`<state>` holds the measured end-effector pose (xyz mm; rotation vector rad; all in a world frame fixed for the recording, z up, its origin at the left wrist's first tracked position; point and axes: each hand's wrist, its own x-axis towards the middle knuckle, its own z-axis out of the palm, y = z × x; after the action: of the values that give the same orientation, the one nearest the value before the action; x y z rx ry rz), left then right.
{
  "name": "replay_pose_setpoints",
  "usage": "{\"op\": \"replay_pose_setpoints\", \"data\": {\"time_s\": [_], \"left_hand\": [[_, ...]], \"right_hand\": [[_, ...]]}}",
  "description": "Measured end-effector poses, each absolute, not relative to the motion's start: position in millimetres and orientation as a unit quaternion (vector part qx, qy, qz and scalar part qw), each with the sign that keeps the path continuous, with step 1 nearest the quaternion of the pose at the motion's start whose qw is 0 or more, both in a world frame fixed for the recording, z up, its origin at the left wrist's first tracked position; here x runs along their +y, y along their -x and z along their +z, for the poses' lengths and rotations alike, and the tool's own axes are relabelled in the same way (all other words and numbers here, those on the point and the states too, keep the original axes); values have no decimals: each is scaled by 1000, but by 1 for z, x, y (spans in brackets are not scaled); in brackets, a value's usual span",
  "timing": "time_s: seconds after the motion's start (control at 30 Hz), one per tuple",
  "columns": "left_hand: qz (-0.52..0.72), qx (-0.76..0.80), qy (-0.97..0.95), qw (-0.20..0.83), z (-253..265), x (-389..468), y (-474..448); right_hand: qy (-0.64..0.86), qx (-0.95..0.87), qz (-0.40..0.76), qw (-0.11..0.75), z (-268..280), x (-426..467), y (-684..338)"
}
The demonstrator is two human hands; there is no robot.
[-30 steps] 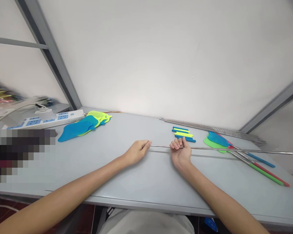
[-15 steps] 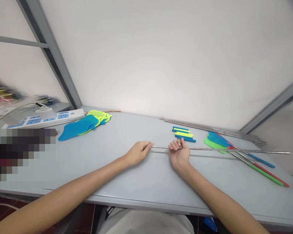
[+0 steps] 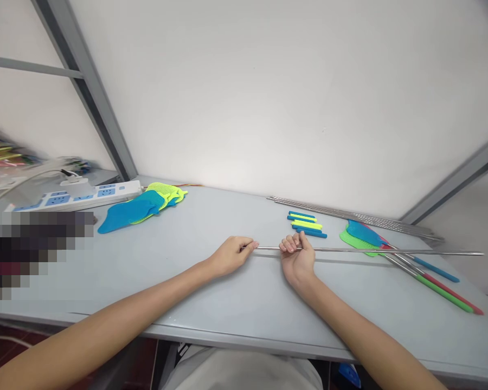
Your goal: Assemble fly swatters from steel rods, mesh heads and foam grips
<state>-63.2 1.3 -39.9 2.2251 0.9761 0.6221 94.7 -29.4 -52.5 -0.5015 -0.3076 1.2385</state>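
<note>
A thin metal rod (image 3: 350,250) runs almost level above the table, its far end out past the right side. My left hand (image 3: 232,255) pinches the rod's left end between thumb and fingers. My right hand (image 3: 299,260), palm turned up, has its fingers curled round the rod a short way to the right. Just behind my right hand lie several short blue and yellow handle sleeves (image 3: 307,224). Finished fly swatters, with a blue head (image 3: 364,232), a green head (image 3: 355,241) and coloured handles (image 3: 443,292), lie under the rod's right half.
Several more metal rods (image 3: 350,215) lie along the wall at the back right. Loose blue and yellow swatter heads (image 3: 126,214) are piled at the left beside a white power strip (image 3: 85,197). Grey frame posts (image 3: 89,97) rise at both sides of the table (image 3: 211,303).
Both hands keep hold of the rod in nearly the same place. My left thumb and fingertips have shifted slightly right along its end, and the view has moved a little.
</note>
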Motion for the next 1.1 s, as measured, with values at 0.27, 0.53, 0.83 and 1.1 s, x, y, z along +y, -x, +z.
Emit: {"op": "replay_pose_setpoints", "data": {"time_s": [0.27,0.53,0.83,1.1], "left_hand": [[234,369,-843,313,-41,0,62],[225,360,-852,308,-38,-6,56],[227,360,-848,316,-38,-6,56],[223,357,-848,322,-37,-6,56]], "right_hand": [[224,-137,578,772,-53,-30,-92],[229,-132,595,759,-53,-32,-87],[229,-137,596,757,-53,-33,-85],[229,-121,610,749,-51,-32,-87]]}}
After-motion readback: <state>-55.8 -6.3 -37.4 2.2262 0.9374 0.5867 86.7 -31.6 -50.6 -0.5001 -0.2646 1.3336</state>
